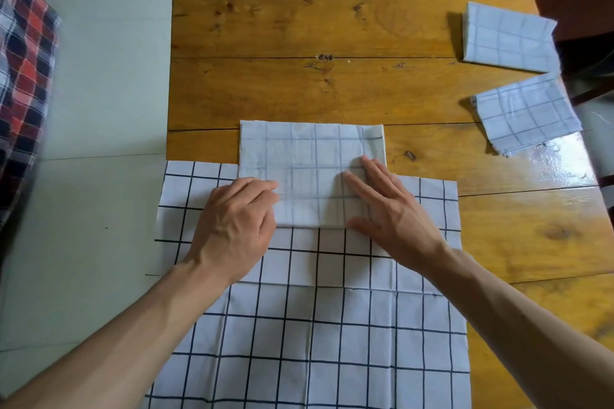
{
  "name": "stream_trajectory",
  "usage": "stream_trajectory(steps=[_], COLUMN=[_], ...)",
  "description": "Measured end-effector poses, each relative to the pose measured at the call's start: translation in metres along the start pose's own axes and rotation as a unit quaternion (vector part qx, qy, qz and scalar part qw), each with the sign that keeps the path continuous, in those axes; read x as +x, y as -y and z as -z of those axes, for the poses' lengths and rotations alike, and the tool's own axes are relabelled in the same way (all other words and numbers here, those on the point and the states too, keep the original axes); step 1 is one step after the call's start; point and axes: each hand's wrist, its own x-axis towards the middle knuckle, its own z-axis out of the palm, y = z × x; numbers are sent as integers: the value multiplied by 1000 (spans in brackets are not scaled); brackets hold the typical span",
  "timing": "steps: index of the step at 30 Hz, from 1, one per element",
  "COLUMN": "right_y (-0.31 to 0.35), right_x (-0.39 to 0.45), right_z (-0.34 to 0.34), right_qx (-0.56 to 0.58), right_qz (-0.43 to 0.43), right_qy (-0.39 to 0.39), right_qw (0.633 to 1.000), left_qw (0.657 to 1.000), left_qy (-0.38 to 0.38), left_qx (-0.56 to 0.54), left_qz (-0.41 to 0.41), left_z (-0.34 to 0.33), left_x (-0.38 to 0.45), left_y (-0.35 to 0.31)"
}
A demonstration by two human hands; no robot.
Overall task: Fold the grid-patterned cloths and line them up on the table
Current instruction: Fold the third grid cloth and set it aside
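Table (332, 26) so far has two folded cloths (510, 36) parked at the far right edge, so that part looks done. Flat cloth (332, 325) underneath isn't folded yet. On it, left hand (236, 226) and right hand (392, 212) press the half-folded cloth (312, 156), fingers (357, 184) straight and slightly spread.

Far half of table (299, 26) bare and open for a hand — only blockers are two folded cloths (510, 36) (528, 116) at right edge — near half covered by spread cloth (332, 342).
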Motion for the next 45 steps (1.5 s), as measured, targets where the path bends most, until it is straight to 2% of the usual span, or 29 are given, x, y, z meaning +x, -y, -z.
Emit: stream_trajectory(steps=[6,9,13,28,45], right_y=[-1,0,1,1,-2], right_x=[6,9,12,13,13], right_z=[5,10,14,17,16], right_qx=[-29,-32,-18,-33,-27], right_qz=[-29,-33,-33,-37,-37], right_qy=[41,54,60,83,77], right_qw=[998,997,997,995,996], left_qw=[998,999,997,991,984], left_qy=[12,18,48,64,131], left_qx=[40,33,19,118,68], left_qz=[37,28,58,22,100], left_z=[-7,-23,-46,-22,4], left_x=[14,31,45,2,-16], left_y=[-33,-63,-80,-2,37])
